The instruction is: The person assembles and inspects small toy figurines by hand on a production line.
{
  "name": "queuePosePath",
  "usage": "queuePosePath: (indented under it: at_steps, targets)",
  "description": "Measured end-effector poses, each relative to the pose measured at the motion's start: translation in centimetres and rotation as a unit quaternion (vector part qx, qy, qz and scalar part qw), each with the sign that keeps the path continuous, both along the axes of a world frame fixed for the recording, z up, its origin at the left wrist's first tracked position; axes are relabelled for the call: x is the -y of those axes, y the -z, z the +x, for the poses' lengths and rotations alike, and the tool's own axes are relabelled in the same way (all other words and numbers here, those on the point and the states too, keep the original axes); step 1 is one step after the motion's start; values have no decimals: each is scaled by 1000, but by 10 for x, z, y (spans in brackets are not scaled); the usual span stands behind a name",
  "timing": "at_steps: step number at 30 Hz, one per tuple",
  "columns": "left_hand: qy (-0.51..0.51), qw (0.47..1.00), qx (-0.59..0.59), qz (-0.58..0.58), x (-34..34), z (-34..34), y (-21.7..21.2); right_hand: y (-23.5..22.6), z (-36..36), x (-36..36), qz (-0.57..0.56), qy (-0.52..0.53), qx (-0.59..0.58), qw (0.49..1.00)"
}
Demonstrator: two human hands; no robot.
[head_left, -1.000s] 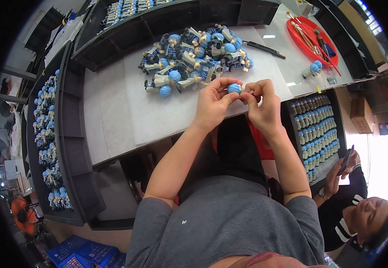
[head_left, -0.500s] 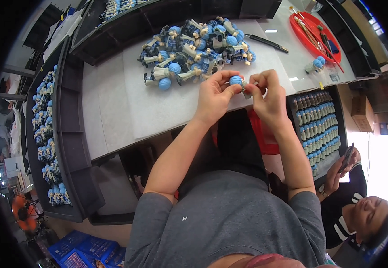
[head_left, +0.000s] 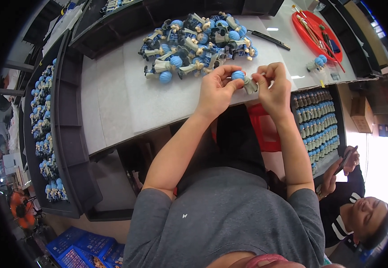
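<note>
1. Blue-headed figurine (head_left: 244, 80) sits pinched between my two hands, just above the near edge of the white table (head_left: 113, 102).
2. My left hand (head_left: 216, 91) closes its fingertips on the round blue head; my right hand (head_left: 274, 87) closes on the pale body.
3. Beyond my hands lies a loose pile of figurines (head_left: 198, 44), which I judge is still waiting to be handled.
4. Rows of figurines fill the dark tray on my right (head_left: 316, 125), and more stand in the long tray on my left (head_left: 46, 134); those look finished.
5. One figurine stands alone (head_left: 316, 63) near the red tray of tools (head_left: 314, 31).
6. Judging by the pile, a good deal remains.
</note>
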State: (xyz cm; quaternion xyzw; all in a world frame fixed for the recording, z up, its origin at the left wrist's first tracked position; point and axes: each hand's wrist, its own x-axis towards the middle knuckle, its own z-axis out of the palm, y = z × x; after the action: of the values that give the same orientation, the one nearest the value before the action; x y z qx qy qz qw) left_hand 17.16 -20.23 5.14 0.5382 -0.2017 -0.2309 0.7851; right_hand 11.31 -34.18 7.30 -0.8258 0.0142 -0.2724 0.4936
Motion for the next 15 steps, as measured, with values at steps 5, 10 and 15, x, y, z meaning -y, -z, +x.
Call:
queuePosePath:
  at_steps: [5,10,15]
  targets:
    - [12,1000,-20,-4,-2,-2,-3,18,16,48,55,146,25,987]
    - [19,999,-31,-14,-6,-2,-5,16,17,46,79,184,-15,980]
    - [25,999,-26,-30,-5,1,-4,20,13,47,139,143,-13,980]
